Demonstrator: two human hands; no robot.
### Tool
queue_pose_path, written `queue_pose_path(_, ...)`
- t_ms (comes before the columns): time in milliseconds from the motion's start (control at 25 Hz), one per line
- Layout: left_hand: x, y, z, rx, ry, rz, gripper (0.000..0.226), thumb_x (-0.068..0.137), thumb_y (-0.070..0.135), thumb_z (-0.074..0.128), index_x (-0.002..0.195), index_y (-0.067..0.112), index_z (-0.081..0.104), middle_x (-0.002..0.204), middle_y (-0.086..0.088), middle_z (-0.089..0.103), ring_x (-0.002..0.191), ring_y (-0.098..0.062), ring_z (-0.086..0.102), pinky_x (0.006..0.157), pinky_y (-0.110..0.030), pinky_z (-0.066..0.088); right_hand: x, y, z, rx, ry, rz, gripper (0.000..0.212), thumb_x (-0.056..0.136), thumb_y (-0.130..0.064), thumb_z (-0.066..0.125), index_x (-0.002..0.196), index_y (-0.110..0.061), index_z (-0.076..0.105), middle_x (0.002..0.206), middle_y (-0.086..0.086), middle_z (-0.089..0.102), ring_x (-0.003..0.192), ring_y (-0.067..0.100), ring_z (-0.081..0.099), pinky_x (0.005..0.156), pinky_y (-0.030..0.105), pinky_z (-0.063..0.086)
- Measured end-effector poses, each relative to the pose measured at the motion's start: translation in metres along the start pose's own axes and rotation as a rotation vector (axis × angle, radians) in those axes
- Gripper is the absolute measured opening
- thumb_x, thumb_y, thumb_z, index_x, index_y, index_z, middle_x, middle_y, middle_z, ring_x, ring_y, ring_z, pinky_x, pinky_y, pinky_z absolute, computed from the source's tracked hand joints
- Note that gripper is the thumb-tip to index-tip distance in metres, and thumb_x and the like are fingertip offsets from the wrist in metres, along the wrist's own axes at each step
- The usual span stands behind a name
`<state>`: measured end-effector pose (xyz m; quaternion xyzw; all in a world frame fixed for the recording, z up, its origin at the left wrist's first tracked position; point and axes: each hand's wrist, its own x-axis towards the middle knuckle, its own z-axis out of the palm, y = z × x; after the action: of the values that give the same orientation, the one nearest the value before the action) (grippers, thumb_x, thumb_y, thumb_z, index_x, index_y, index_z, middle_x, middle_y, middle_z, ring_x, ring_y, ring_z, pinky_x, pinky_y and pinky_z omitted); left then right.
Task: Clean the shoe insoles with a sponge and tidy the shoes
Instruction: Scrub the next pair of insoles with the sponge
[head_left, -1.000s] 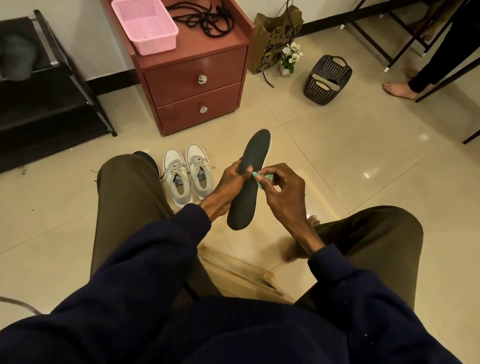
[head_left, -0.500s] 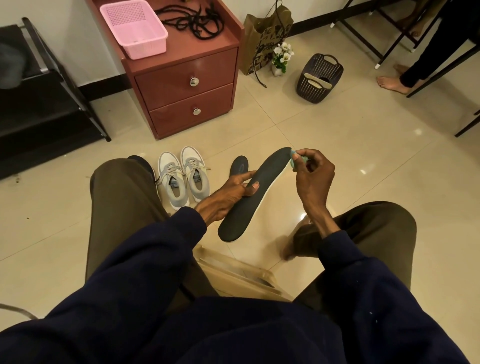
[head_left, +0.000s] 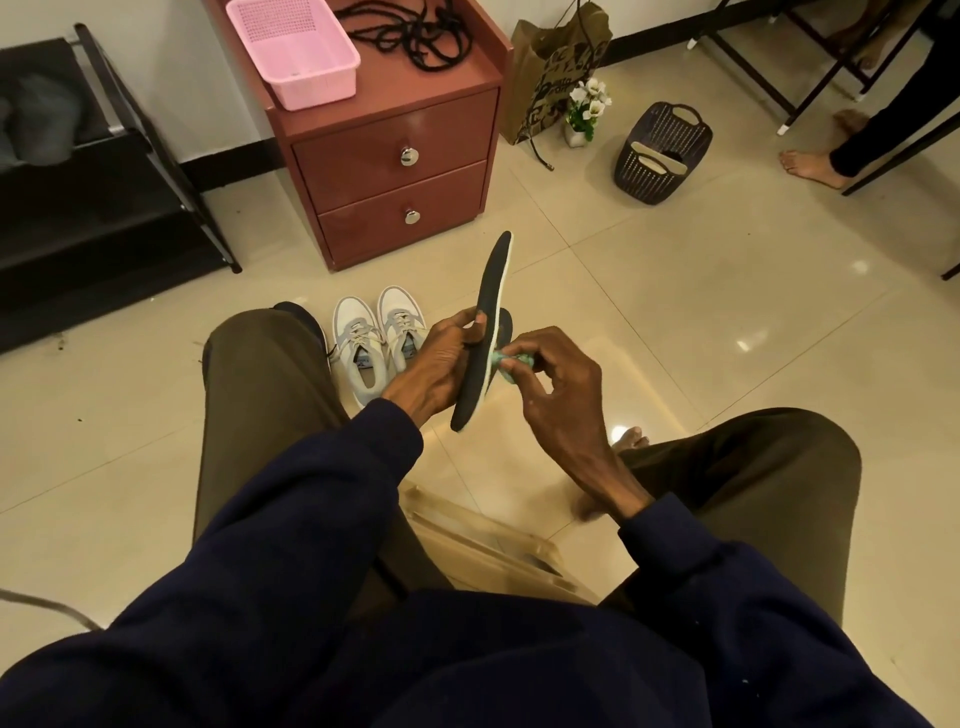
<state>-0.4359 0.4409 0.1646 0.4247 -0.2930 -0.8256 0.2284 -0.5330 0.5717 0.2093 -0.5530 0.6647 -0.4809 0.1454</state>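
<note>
The person sits with knees apart over a tiled floor (head_left: 701, 322) and holds a dark insole (head_left: 492, 291) in the air between them. It is turned almost on edge, so its pale rim faces right, with one end pointing far toward the cabinet (head_left: 363, 150) and the other end near. The left grip (head_left: 441, 361) is closed round the middle of the insole, thumb on the dark face and fingers curled behind it. The right grip (head_left: 558, 379) pinches a small green sponge (head_left: 511, 364) between thumb and fingertips, and the sponge touches the insole's right side just below the left thumb. A second dark insole (head_left: 505, 323) shows just behind the held one, mostly hidden. A pair of pale shoes (head_left: 371, 343) stands side by side on the floor, left of the hands and just beside the left knee, with toes pointing far. On the cabinet top lie a pink tray (head_left: 311, 78) and a tangle of black cord (head_left: 415, 36). To the right of the cabinet stand a brown paper bag (head_left: 545, 73), a small pot of white flowers (head_left: 587, 106) and a dark basket (head_left: 670, 130) that holds pale insoles (head_left: 655, 162). A black rack (head_left: 104, 208) stands far left, and another person's bare foot (head_left: 810, 169) rests on the floor far right
</note>
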Motion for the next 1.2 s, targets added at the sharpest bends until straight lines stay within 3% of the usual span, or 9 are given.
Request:
queue_pose_path(200,0.000,-0.011,0.005,0.070,-0.014,0.021,0.014,0.102,0.015,0.060,0.111,0.019,0.071,0.099,-0.011,0.068,0.092,-0.027,0.060,0.092,-0.042,0.050,0.017,0.009,-0.012,-0.007,0.097,0.094,0.004,0.095,-0.015,0.071,0.099,-0.013,0.071,0.096,-0.004,0.066,0.090,0.012,0.064,0.074,0.039,0.056)
queue_pose_path(360,-0.003,-0.005,0.005,0.018,0.083,0.027,0.014,0.104,0.009,0.053,0.114,0.010,0.063,0.071,0.001,0.070,0.068,-0.015,0.065,0.070,-0.030,0.054,0.001,-0.007,0.006,0.012,-0.110,-0.047,0.006,0.092,-0.009,0.073,0.099,-0.007,0.074,0.097,0.000,0.067,0.092,0.006,0.061,0.076,0.026,0.052)
queue_pose_path(480,0.000,0.000,-0.004,-0.060,0.165,-0.016,0.028,0.104,0.012,0.052,0.130,0.004,0.059,0.079,-0.004,0.063,0.063,-0.017,0.059,0.059,-0.027,0.053,-0.004,-0.018,0.008,0.026,-0.226,-0.180,0.010,0.091,-0.005,0.075,0.101,-0.002,0.075,0.098,0.007,0.067,0.092,0.009,0.060,0.082,0.015,0.045)
queue_pose_path(600,-0.012,0.002,0.003,-0.138,0.082,-0.116,0.026,0.105,0.029,0.051,0.102,0.006,0.063,0.083,-0.007,0.055,0.061,-0.017,0.057,0.053,-0.024,0.052,-0.003,-0.020,0.007,0.031,-0.241,-0.236,0.011,0.089,-0.004,0.077,0.100,-0.001,0.074,0.098,0.009,0.068,0.093,0.013,0.062,0.090,0.021,0.047)
queue_pose_path(680,-0.020,0.003,0.012,-0.209,-0.012,-0.143,0.049,0.104,0.054,0.047,0.096,0.008,0.063,0.081,-0.008,0.059,0.069,-0.018,0.059,0.062,-0.027,0.052,-0.002,-0.015,0.007,0.007,-0.244,-0.229,0.010,0.090,-0.004,0.076,0.099,-0.001,0.074,0.097,0.008,0.068,0.092,0.015,0.062,0.092,0.028,0.050)
queue_pose_path(800,-0.022,0.004,0.021,-0.237,-0.140,-0.145,0.079,0.088,0.077,0.052,0.125,0.008,0.062,0.094,-0.011,0.064,0.085,-0.021,0.063,0.073,-0.032,0.054,-0.003,-0.012,0.009,-0.073,-0.234,-0.195,0.007,0.092,-0.005,0.073,0.099,-0.002,0.073,0.098,0.008,0.066,0.091,0.016,0.060,0.080,0.022,0.047)
queue_pose_path(880,-0.024,0.004,0.022,-0.236,-0.227,-0.187,0.080,0.085,0.076,0.059,0.134,0.012,0.059,0.101,-0.008,0.064,0.086,-0.020,0.065,0.072,-0.031,0.058,0.002,-0.008,0.008,-0.160,-0.150,-0.196,0.004,0.094,-0.005,0.071,0.097,-0.003,0.071,0.096,0.007,0.065,0.090,0.019,0.059,0.078,0.026,0.048)
queue_pose_path(1040,-0.026,0.002,0.022,-0.246,-0.263,-0.220,0.072,0.097,0.073,0.039,0.134,0.016,0.061,0.110,-0.007,0.068,0.089,-0.023,0.068,0.083,-0.038,0.056,0.017,0.013,-0.005,-0.262,0.050,-0.042,0.004,0.095,-0.008,0.070,0.096,-0.005,0.068,0.095,0.005,0.063,0.088,0.019,0.058,0.076,0.034,0.050)
queue_pose_path(1200,-0.023,0.007,0.019,-0.406,-0.233,-0.175,0.081,0.099,0.071,0.033,0.140,0.004,0.053,0.128,-0.018,0.066,0.115,-0.039,0.067,0.109,-0.054,0.045,-0.006,0.001,0.007,-0.163,-0.273,-0.224,0.003,0.096,-0.005,0.068,0.099,-0.003,0.069,0.098,0.006,0.063,0.091,0.016,0.057,0.079,0.028,0.047)
